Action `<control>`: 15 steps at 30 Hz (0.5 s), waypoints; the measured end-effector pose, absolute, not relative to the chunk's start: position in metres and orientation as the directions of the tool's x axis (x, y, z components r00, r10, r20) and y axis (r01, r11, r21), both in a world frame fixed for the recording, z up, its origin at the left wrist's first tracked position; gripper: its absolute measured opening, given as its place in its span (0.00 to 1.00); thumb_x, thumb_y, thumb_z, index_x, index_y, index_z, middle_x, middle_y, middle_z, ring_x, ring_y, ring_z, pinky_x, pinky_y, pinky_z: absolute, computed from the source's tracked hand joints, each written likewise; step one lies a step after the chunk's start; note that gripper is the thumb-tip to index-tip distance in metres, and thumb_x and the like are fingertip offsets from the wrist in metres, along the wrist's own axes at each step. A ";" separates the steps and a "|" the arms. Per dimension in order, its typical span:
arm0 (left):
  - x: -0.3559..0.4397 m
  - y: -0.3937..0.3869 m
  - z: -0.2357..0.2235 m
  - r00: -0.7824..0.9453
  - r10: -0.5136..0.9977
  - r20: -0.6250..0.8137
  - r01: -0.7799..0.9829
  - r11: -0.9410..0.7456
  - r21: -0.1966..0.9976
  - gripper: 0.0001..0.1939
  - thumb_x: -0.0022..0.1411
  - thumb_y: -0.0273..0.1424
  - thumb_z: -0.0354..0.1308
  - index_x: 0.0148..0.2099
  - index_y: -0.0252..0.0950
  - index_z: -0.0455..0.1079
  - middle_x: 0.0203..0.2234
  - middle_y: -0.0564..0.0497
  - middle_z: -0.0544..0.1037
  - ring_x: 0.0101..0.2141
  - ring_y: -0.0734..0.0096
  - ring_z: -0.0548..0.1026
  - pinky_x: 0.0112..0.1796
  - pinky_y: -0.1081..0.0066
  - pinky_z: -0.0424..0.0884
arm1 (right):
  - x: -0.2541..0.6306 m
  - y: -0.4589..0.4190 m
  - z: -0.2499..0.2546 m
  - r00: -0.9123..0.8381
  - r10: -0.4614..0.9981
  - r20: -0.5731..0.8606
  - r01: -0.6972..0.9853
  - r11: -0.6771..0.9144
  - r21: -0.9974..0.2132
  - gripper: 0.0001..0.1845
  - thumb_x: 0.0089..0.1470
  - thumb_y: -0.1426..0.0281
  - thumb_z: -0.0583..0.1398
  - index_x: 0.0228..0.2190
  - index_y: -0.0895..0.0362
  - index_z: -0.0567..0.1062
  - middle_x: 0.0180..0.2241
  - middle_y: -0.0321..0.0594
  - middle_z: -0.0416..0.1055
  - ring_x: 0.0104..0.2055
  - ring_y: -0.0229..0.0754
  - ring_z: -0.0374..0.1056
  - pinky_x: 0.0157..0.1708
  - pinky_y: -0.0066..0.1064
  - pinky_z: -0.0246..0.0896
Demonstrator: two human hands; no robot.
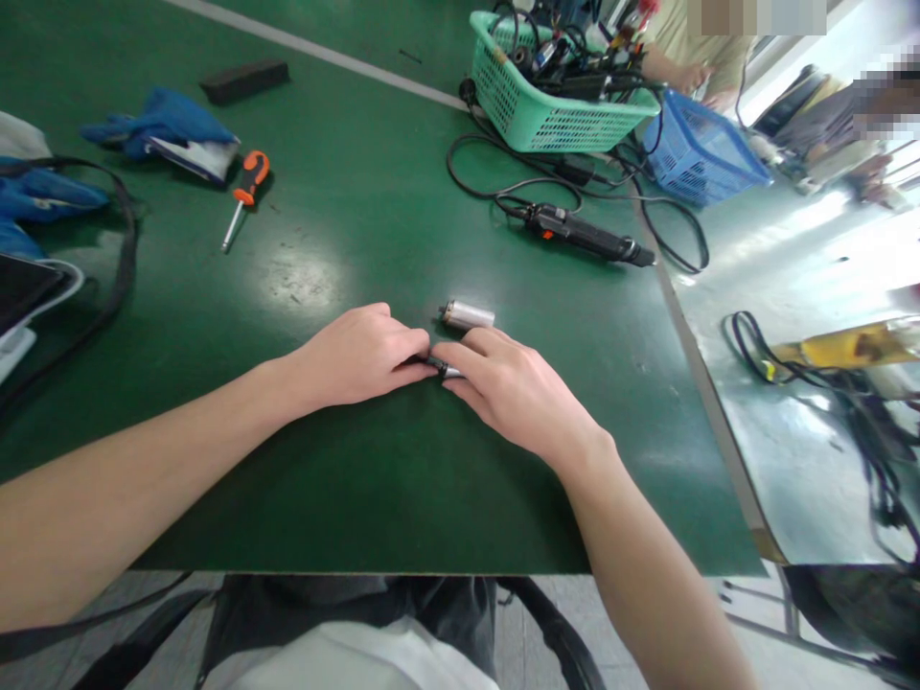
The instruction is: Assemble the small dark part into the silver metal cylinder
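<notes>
My left hand [374,355] is closed in a pinch, its fingertips at the black end of a small silver cylinder [451,372]. A thin dark piece shows between those fingers, mostly hidden. My right hand [507,383] grips the cylinder's silver body from the other side, covering most of it. The fingertips of both hands nearly meet, low over the green table. Just beyond my right fingers lies another silver cylinder [470,315], with a dark fitting at its left end; it looks like a small motor.
A black electric screwdriver [579,233] with a looping cord lies at the right. Behind it stand a green basket [567,120] of tools and a blue basket [704,153]. An orange-black screwdriver [246,196], blue gloves [169,125] and a dark block [244,80] lie left. People work beyond.
</notes>
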State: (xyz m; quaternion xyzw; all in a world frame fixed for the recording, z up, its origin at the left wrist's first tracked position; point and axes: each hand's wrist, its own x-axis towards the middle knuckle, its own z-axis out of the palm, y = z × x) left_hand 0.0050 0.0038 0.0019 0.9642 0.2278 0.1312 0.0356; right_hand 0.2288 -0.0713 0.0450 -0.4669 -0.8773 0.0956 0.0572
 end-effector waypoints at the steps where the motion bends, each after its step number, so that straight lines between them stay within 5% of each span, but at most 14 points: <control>1: 0.005 0.004 0.002 0.861 0.452 0.233 0.432 -0.892 0.137 0.16 0.73 0.40 0.55 0.35 0.36 0.73 0.24 0.52 0.78 0.25 0.68 0.72 0.34 0.65 0.62 | 0.229 -0.072 0.047 -0.560 0.828 -0.002 0.809 0.547 -0.215 0.14 0.70 0.70 0.55 0.53 0.55 0.75 0.43 0.47 0.72 0.48 0.50 0.69 0.46 0.41 0.68; 7: 0.006 0.004 0.004 0.844 0.491 0.216 0.456 -0.869 0.192 0.17 0.70 0.43 0.58 0.34 0.37 0.73 0.22 0.54 0.76 0.24 0.68 0.69 0.33 0.67 0.58 | 0.233 -0.076 0.057 -0.538 0.840 -0.076 0.837 0.521 -0.170 0.10 0.68 0.70 0.58 0.48 0.52 0.76 0.41 0.44 0.72 0.45 0.49 0.70 0.41 0.37 0.65; 15: 0.007 0.003 0.008 0.841 0.518 0.159 0.480 -0.848 0.222 0.16 0.72 0.43 0.56 0.38 0.37 0.75 0.23 0.55 0.77 0.26 0.70 0.70 0.34 0.68 0.59 | 0.315 -0.059 0.048 -0.110 0.982 -0.153 0.994 0.109 -0.011 0.12 0.56 0.72 0.62 0.42 0.54 0.82 0.40 0.48 0.79 0.41 0.53 0.75 0.40 0.40 0.66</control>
